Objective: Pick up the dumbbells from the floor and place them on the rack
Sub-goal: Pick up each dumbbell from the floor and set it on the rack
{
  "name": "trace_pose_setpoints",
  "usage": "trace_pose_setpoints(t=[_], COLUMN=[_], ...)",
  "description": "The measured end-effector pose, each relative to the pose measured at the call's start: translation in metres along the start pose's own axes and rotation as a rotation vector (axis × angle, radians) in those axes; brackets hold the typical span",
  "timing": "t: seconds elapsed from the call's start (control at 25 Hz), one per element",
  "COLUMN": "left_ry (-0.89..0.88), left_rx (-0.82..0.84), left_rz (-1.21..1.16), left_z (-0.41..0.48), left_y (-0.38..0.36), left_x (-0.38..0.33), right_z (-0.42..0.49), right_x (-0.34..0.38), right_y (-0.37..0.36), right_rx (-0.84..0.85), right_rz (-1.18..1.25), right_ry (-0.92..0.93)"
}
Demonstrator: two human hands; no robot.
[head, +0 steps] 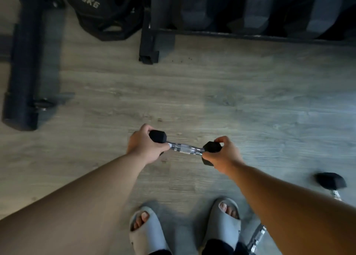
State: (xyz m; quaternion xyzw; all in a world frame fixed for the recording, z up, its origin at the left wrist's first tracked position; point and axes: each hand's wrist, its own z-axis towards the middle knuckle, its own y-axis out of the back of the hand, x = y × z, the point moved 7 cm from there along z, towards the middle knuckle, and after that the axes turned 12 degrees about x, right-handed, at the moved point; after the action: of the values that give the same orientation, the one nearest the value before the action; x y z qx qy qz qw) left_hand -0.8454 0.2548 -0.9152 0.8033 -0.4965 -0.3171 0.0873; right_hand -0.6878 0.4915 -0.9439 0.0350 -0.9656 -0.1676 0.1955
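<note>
We are gripping with both hands: our left hand (144, 146) is wrapping around the left hexagonal head of a small dumbbell (185, 148), and our right hand (221, 155) is closing around the right head, so that each hand is holding one end and the chrome handle is running bare between them. We are holding the dumbbell level, crosswise in front of us, over the wooden floor (250, 100); whether it is resting on the floor or already lifting clear, we cannot tell for certain, though its position under outstretched arms suggests that we are carrying it. A second dumbbell (330, 181) is lying on the floor to our right, near our right forearm, and another chrome handle (257, 238) is showing beside our right foot, partly hidden by the arm. The rack (154, 42) is standing ahead at the top of the view, well apart from the hands, with large dark dumbbells (258, 10) already sitting on its lower rail. A stack of weight plates (104, 10) is lying left of the rack. In our judgement the task is sitting at an early to middle stage: one dumbbell is in hand and not yet racked, and at least one more is waiting on the floor.
</note>
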Motion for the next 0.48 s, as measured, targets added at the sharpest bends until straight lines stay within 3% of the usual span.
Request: trace_pose_setpoints(t=[0.28, 0.48], left_ry=[-0.273, -0.484], left_rx=[-0.045, -0.080], left_rz=[0.202, 0.495], left_z=[-0.148, -0.276], left_y=[0.158, 0.275], left_x=[-0.164, -0.306], right_z=[-0.189, -0.330], right_x=[0.111, 0.200], right_y=[0.061, 0.097], right_rx=[-0.139, -0.168], right_rz=[0.343, 0.598], right_ry=[0.065, 0.109])
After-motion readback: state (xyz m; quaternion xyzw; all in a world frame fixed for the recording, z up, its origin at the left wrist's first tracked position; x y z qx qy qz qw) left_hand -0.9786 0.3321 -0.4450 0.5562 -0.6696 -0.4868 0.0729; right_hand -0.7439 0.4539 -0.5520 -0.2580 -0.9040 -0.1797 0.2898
